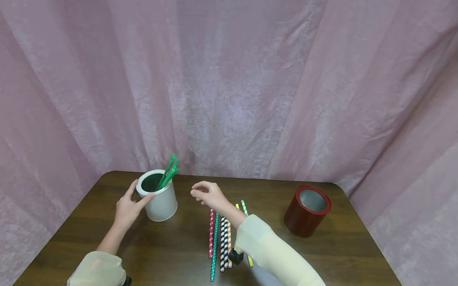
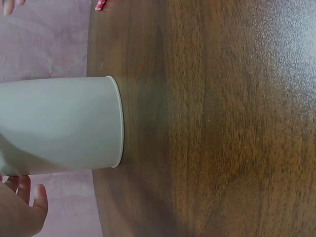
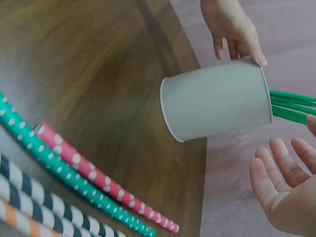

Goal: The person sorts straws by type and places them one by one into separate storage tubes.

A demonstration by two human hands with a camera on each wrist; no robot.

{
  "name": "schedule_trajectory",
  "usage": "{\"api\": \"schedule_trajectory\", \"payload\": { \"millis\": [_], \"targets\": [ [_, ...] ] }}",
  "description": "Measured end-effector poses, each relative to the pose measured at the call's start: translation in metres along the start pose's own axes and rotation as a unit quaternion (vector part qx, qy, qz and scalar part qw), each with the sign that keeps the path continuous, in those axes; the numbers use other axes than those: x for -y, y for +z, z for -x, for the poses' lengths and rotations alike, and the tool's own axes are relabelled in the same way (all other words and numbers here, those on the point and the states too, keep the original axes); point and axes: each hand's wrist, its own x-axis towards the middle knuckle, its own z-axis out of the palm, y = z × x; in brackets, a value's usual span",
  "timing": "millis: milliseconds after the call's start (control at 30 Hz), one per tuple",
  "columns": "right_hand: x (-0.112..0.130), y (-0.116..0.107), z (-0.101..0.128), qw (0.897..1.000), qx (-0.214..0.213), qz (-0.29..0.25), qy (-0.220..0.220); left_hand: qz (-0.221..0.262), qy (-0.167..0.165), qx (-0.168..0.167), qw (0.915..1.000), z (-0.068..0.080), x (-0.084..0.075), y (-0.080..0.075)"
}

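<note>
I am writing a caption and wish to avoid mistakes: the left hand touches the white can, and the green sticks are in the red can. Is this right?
Not entirely. The green sticks are in the white can, not in the red can; the head view shows this. The left hand does touch the white can.

The brown wooden surface (image 1: 186,250) carries a white container (image 1: 162,206) near its far left corner, a red container (image 1: 303,220) near its far right corner, patterned straws (image 1: 214,247) between.

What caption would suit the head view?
Left hand holds a white can of green sticks; right hand hovers empty beside it, straws nearby.
</note>
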Motion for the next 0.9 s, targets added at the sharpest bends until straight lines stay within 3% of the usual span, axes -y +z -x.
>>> {"api": "schedule_trajectory", "payload": {
  "millis": [233,600,733,900],
  "targets": [
    [-0.019,-0.025,0.010,1.000,-0.001,-0.014,-0.008,-0.004,-0.002,0.018,0.9998,-0.002,-0.001,-0.002],
    [-0.034,-0.074,0.044,1.000,-0.014,0.002,-0.009,-0.024,-0.004,0.098,0.9949,-0.002,0.001,-0.005],
    [-0.037,-0.089,0.058,0.999,-0.029,0.021,-0.012,-0.023,0.007,0.079,0.9966,0.004,0.000,-0.005],
    [-0.038,-0.111,0.078,0.998,-0.032,0.042,-0.017,-0.006,0.021,0.005,0.9997,0.014,-0.001,-0.003]
  ]
}}
